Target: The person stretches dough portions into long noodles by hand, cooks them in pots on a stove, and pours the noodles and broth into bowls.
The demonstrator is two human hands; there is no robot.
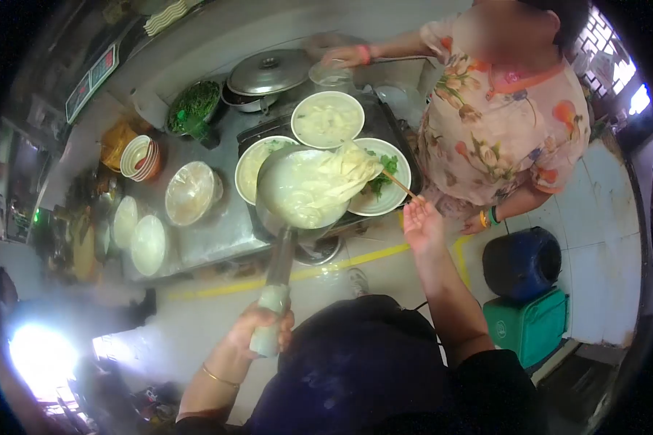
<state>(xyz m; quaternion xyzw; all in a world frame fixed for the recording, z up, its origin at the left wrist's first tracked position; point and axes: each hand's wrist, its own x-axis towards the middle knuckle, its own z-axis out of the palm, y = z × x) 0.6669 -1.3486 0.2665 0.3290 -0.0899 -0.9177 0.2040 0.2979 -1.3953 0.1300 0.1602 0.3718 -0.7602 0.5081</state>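
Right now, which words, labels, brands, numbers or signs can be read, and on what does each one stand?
No text can be read with certainty.
Green-framed panel: markings too small and blurred to read.
Green bin: pale round mark, too small to read.
Dark clothing: faint pale marks; cannot tell whether they are writing.

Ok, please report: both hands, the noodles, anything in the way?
Left hand gripping pan handle. Right hand holding chopsticks. Noodles reaching from pan over greens bowl. No obstruction seen.

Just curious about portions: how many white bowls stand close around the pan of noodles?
3: a back bowl behind the pan, a left bowl partly covered by it, and a right bowl with greens inside. Another beneath the pan could be hidden.
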